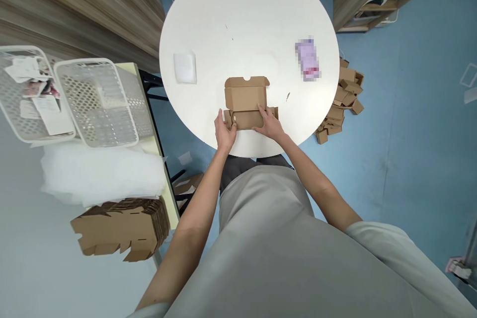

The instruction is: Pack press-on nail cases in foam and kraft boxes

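Note:
A small brown cardboard mailer box lies part-folded near the close edge of the round white table. Its lid panel stretches away from me, with a notch in the far flap. My left hand grips the left side wall, thumb on the inner side and fingers outside. On the other side, my right hand holds the right end, its thumb at the near edge and fingertips by the lid crease. Parts of the side flaps are hidden under both hands.
A white foam pouch lies on the table's left, a blurred purple packet on its right. Left stand white baskets, white foam sheets and stacked flat cardboard. Folded boxes pile up beyond the table's right edge.

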